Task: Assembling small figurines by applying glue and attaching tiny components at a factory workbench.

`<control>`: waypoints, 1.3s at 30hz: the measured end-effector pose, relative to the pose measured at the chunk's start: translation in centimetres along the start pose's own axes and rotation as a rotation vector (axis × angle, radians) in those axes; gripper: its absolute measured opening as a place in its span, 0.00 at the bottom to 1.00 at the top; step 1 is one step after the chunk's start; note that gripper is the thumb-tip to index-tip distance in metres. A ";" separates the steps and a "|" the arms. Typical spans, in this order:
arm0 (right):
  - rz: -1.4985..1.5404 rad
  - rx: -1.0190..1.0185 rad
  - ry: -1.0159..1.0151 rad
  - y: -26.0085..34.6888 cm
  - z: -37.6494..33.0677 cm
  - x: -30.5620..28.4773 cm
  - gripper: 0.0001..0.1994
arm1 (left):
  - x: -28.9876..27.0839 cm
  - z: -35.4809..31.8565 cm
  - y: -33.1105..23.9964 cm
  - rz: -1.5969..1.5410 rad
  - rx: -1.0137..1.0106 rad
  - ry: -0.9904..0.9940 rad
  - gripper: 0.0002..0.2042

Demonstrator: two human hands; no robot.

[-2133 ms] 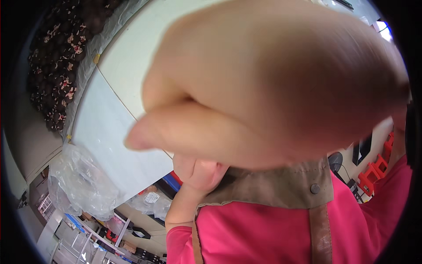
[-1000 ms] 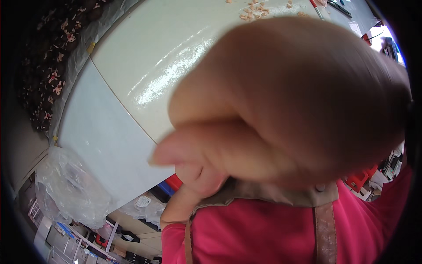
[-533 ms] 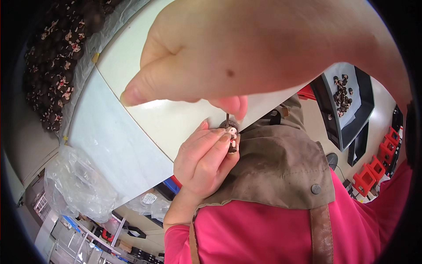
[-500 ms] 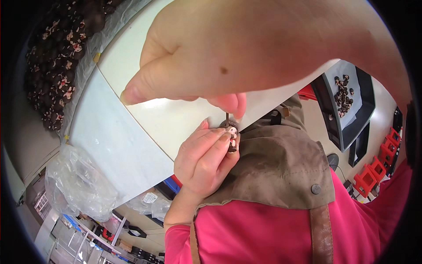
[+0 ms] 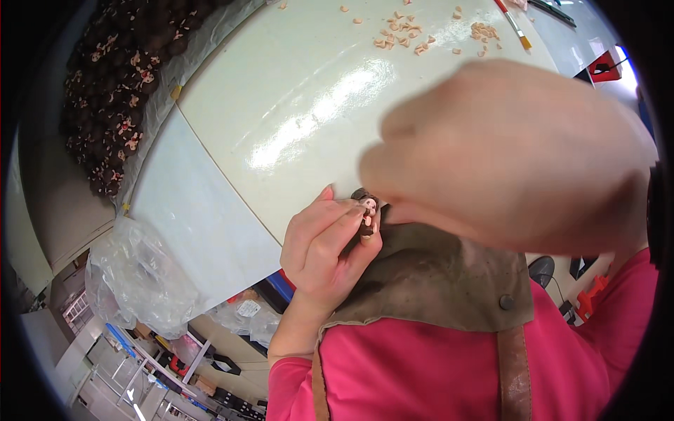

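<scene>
My left hand (image 5: pixel 326 245) pinches a small figurine (image 5: pixel 368 217) with dark brown hair and body and a pale face, between thumb and fingertips at the table's near edge. Its head end points away from me. Over and to the right of it, my right hand (image 5: pixel 491 154) is curled closed and smeared by motion. Its fingertips sit close beside the figurine's head, mostly out of sight under the hand. Whatever they grip does not show; a thin dark rod ran from these fingers to the figurine's head in the earlier frame.
Many similar figurines (image 5: pixel 116 105) are heaped in a plastic-lined container at far left. Small peach-coloured pieces (image 5: pixel 400 35) lie scattered on the white table (image 5: pixel 232 105), with a red-handled brush (image 5: pixel 516 24) and black pen (image 5: pixel 553 12) farther right. Crumpled clear bag (image 5: pixel 144 274) hangs at the left corner.
My right hand has swung right and lower, uncovering the far tabletop with its peach pieces and brush. The rod no longer shows. My left hand keeps hold of the figurine, which is tilted slightly.
</scene>
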State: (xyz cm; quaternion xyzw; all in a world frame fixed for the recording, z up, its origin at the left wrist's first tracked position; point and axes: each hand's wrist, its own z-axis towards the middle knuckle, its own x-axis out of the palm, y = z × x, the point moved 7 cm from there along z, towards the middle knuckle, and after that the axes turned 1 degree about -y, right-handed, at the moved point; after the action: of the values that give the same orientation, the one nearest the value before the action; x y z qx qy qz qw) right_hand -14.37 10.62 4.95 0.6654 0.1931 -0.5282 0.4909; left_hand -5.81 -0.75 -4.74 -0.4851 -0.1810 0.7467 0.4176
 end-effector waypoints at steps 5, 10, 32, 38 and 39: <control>-0.084 0.131 0.235 0.7 -1.1 1.1 0.06 | 0.1 0.2 0.1 0.016 -0.004 0.015 0.19; -0.011 0.057 0.099 0.3 -2.3 2.3 0.07 | 0.3 -0.2 0.8 -0.030 0.010 -0.010 0.19; -0.005 0.231 0.045 0.4 -3.5 4.7 0.13 | 0.2 -0.3 1.3 -0.121 0.002 -0.022 0.17; -0.368 0.258 0.162 3.3 -1.3 6.0 0.13 | -0.4 -0.7 2.7 -0.192 0.021 -0.052 0.16; -0.368 0.271 0.191 3.6 -0.8 6.1 0.11 | -0.5 -0.8 2.8 -0.190 0.044 -0.041 0.15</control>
State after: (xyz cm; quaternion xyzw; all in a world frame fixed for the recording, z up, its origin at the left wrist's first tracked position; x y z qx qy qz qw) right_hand -8.92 8.15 1.06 0.7257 0.2837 -0.5645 0.2724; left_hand -6.29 -2.88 -6.75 -0.4413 -0.2182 0.7172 0.4931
